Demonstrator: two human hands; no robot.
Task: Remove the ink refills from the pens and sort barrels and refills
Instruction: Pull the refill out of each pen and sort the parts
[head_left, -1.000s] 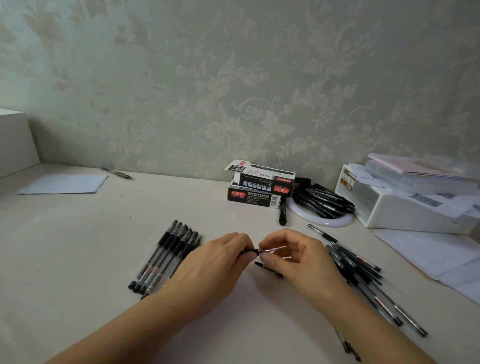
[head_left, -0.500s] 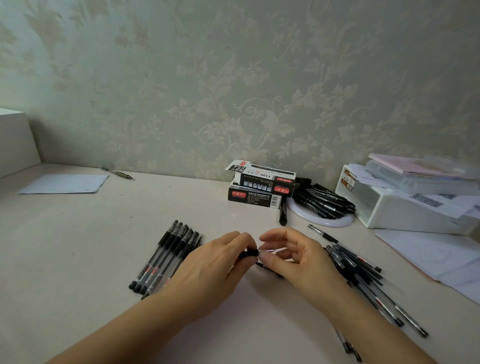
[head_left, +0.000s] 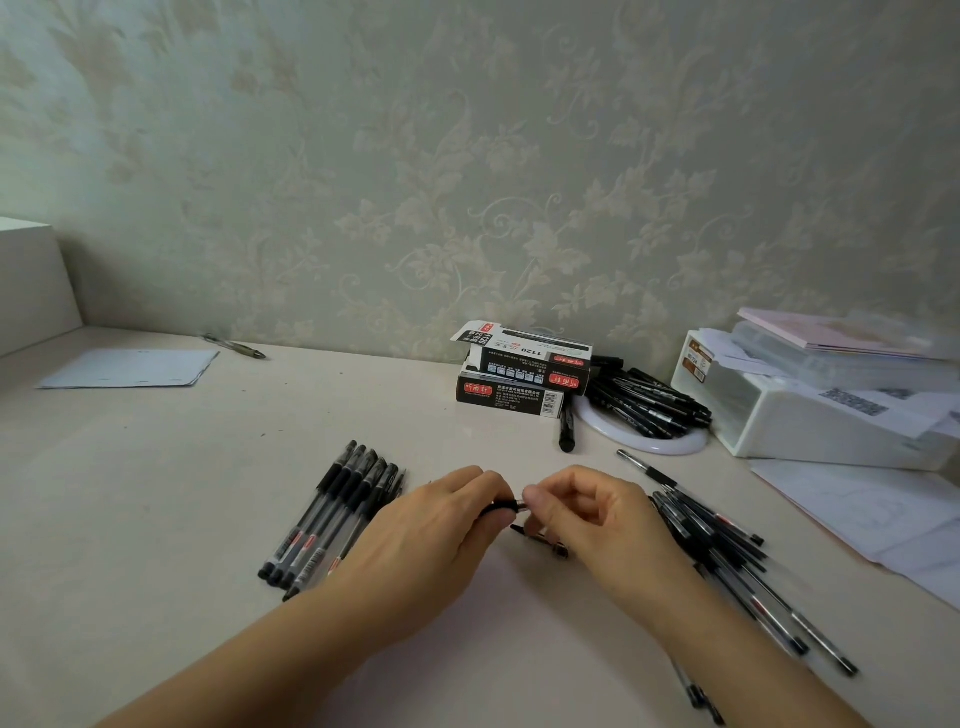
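Note:
My left hand (head_left: 441, 525) grips a black pen barrel (head_left: 503, 505) at the table's middle. My right hand (head_left: 587, 512) pinches the barrel's tip end, the two hands almost touching. A small dark pen part (head_left: 540, 538) lies on the table under my right hand. Several black pens (head_left: 332, 514) lie in a neat row to the left. A loose pile of pens (head_left: 722, 551) spreads to the right of my right hand. Most of the held pen is hidden inside my fingers.
Two stacked pen boxes (head_left: 519, 382) stand at the back by the wall. A white round dish (head_left: 649, 431) holds more black pens. A white box with papers (head_left: 810, 410) sits at the right, loose sheets (head_left: 862, 514) in front. Paper (head_left: 130, 368) and a pen (head_left: 236, 346) lie far left.
My hands have drawn together; the thin refill seen between them a second ago no longer shows, and my right fingers now sit against the barrel's end.

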